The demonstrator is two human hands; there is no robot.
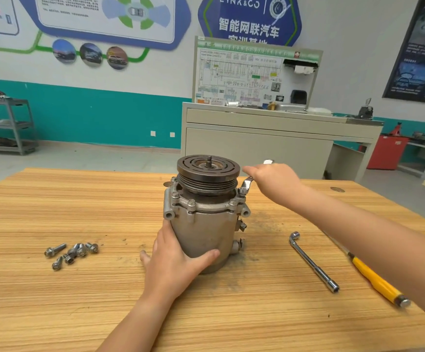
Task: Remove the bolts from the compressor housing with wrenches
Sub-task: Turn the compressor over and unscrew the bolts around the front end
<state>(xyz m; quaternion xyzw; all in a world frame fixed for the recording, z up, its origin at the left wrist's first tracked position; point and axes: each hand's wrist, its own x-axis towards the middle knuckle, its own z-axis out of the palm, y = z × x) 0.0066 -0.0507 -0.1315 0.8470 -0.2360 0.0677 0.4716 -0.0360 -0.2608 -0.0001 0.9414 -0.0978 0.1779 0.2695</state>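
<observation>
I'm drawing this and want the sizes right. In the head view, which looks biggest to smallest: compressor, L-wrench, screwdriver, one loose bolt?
1. Compressor, largest.
2. L-wrench and screwdriver: similar length, and the screwdriver is partly hidden, so unranked.
3. Loose bolt, smallest.

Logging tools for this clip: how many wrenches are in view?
2. A ring wrench in the right hand reaches the compressor at its right flange; an L-shaped socket wrench lies on the table to its right. Others may be hidden.
</observation>
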